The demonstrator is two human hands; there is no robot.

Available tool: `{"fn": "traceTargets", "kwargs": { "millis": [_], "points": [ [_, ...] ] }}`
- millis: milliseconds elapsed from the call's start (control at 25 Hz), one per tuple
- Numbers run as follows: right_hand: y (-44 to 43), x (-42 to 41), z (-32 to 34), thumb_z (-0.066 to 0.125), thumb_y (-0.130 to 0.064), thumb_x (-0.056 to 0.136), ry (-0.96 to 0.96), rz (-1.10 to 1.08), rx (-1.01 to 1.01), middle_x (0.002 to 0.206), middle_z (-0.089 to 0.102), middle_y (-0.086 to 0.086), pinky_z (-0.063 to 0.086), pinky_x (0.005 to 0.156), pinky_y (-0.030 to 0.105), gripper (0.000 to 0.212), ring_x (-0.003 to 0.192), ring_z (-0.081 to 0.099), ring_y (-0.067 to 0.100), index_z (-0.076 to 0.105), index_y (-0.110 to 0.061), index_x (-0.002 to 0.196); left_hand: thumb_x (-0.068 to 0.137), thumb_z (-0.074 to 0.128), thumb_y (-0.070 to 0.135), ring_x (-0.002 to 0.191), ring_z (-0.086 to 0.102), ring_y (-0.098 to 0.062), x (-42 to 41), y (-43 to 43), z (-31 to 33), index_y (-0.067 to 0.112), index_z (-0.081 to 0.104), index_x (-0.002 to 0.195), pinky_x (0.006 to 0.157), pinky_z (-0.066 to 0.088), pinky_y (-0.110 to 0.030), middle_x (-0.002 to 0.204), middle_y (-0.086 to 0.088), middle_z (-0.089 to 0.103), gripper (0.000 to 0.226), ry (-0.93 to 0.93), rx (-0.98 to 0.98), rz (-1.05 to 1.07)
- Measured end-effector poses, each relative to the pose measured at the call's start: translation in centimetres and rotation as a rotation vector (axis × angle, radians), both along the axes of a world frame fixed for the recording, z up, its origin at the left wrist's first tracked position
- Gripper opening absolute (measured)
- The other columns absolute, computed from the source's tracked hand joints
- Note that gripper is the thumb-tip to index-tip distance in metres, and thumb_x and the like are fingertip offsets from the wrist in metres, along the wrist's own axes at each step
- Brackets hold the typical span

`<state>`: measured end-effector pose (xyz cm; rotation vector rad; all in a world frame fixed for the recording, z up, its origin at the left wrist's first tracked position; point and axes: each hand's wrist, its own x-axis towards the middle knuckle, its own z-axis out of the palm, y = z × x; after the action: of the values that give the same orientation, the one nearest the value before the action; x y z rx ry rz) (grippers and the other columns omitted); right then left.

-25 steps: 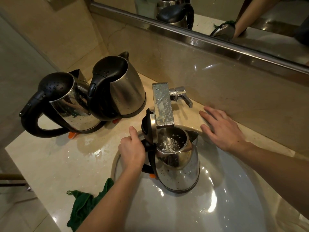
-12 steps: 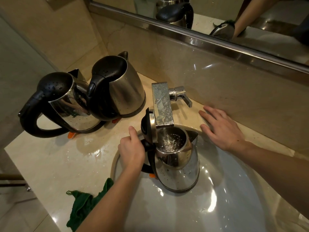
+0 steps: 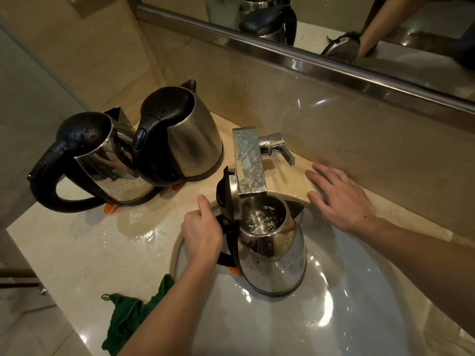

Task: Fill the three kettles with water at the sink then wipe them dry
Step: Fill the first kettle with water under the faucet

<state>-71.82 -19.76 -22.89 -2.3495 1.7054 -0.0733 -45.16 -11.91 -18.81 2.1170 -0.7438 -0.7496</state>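
A steel kettle (image 3: 275, 263) with its lid flipped open sits in the white sink (image 3: 347, 317) under the square chrome tap (image 3: 248, 160). Water runs from the tap into it and bubbles inside. My left hand (image 3: 203, 232) grips its black handle. My right hand (image 3: 341, 199) lies flat on the counter beside the tap lever (image 3: 279, 147), fingers spread, holding nothing. Two more steel kettles with black lids shut stand on the counter at the left: one (image 3: 185, 134) nearer the wall, the other (image 3: 102, 160) further left. Both carry water drops.
A green cloth (image 3: 128, 319) lies crumpled on the wet beige counter (image 3: 77, 253) near its front edge, left of my forearm. A mirror (image 3: 334, 27) runs along the back wall above a marble splashback. The counter's left edge drops off beside the far-left kettle.
Nothing has moved. Water keeps running into the kettle; both hands stay where they were.
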Motion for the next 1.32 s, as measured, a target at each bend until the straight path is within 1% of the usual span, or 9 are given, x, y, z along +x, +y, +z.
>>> {"fn": "traceTargets", "kwargs": {
  "millis": [160, 320, 520, 800, 1040, 1320],
  "points": [
    [0.04, 0.0, 0.03, 0.031, -0.05, 0.1, -0.003, -0.003, 0.0, 0.158, 0.024, -0.006, 0.029, 0.111, 0.04, 0.055, 0.14, 0.021, 0.017, 0.028, -0.03, 0.151, 0.104, 0.03, 0.042, 0.053, 0.037, -0.019, 0.01, 0.0, 0.0, 0.013, 0.032, 0.055, 0.059, 0.035, -0.034, 0.054, -0.004, 0.036, 0.057, 0.0, 0.001, 0.001],
    [0.04, -0.07, -0.08, 0.025, -0.053, 0.098, -0.006, 0.007, -0.007, 0.158, 0.026, -0.006, 0.029, 0.111, 0.04, 0.058, 0.14, 0.022, 0.018, 0.029, -0.029, 0.151, 0.103, 0.03, 0.04, 0.053, 0.036, -0.019, 0.01, 0.0, 0.12, 0.014, 0.032, 0.055, 0.06, 0.035, -0.034, 0.054, -0.004, 0.036, 0.055, 0.006, -0.006, -0.004],
    [-0.01, -0.04, -0.12, 0.032, -0.05, 0.1, 0.003, 0.0, -0.006, 0.158, 0.024, -0.006, 0.028, 0.112, 0.039, 0.055, 0.14, 0.02, 0.016, 0.028, -0.03, 0.151, 0.104, 0.03, 0.041, 0.053, 0.036, -0.019, -0.05, -0.04, 0.15, 0.014, 0.033, 0.055, 0.06, 0.035, -0.033, 0.054, -0.003, 0.035, 0.055, 0.005, 0.0, -0.004],
    [0.05, -0.06, 0.0, 0.022, -0.056, 0.096, 0.0, 0.001, 0.004, 0.158, 0.024, -0.007, 0.03, 0.111, 0.04, 0.06, 0.141, 0.02, 0.016, 0.028, -0.031, 0.151, 0.103, 0.03, 0.042, 0.053, 0.036, -0.019, -0.05, 0.05, 0.14, 0.014, 0.032, 0.055, 0.06, 0.035, -0.034, 0.054, -0.003, 0.035, 0.056, 0.0, 0.005, -0.002],
    [0.05, 0.04, 0.05, 0.031, -0.051, 0.1, 0.006, -0.008, 0.017, 0.159, 0.021, -0.007, 0.028, 0.112, 0.039, 0.056, 0.142, 0.019, 0.016, 0.026, -0.031, 0.152, 0.104, 0.031, 0.041, 0.051, 0.034, -0.018, -0.08, 0.14, 0.21, 0.015, 0.029, 0.054, 0.06, 0.034, -0.033, 0.053, -0.002, 0.033, 0.056, 0.01, -0.006, -0.004],
    [0.05, 0.02, 0.07, 0.03, -0.051, 0.1, 0.007, -0.005, 0.007, 0.159, 0.023, -0.007, 0.029, 0.111, 0.039, 0.055, 0.141, 0.019, 0.016, 0.027, -0.03, 0.151, 0.103, 0.03, 0.041, 0.052, 0.034, -0.019, -0.01, 0.22, 0.29, 0.015, 0.029, 0.053, 0.06, 0.035, -0.035, 0.053, -0.002, 0.033, 0.056, 0.01, -0.008, -0.012]
  ]
}}
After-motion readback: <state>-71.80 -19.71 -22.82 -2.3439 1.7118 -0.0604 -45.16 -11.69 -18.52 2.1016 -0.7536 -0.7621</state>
